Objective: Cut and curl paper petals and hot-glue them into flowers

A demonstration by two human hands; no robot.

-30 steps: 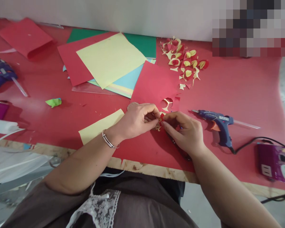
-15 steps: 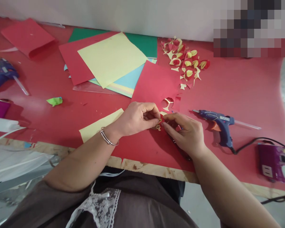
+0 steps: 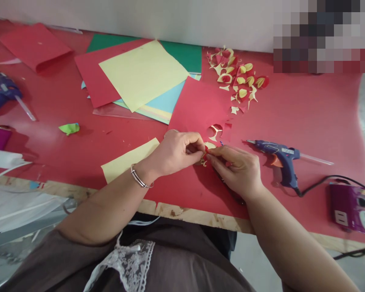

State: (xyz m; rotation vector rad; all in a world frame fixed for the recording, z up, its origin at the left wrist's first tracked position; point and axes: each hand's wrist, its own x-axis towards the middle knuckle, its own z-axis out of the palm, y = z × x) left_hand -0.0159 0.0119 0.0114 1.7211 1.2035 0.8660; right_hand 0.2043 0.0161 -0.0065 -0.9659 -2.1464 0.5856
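Between my fingertips is a small red paper piece [image 3: 206, 149], mostly hidden by them. My left hand [image 3: 184, 152] pinches it from the left, thumb and forefinger together. From the other side my right hand [image 3: 239, 168] grips the same piece. Under my right hand lies a dark, slim tool [image 3: 235, 197], largely covered, so its kind does not show. Just beyond my fingers is a red paper sheet [image 3: 200, 99] with a round hole cut near its corner. Cream paper scraps [image 3: 215, 132] lie in and beside that hole.
A blue glue gun [image 3: 280, 156] lies to the right, its cord near a purple box [image 3: 353, 209]. Folded red and yellow paper petals [image 3: 240, 79] are heaped at the back. A yellow sheet [image 3: 144, 75] tops stacked paper. Another glue gun [image 3: 4, 93] lies far left.
Both hands stay nearly in place. The red piece between the fingertips has turned slightly and shows less than before. The rest of the table looks unchanged.
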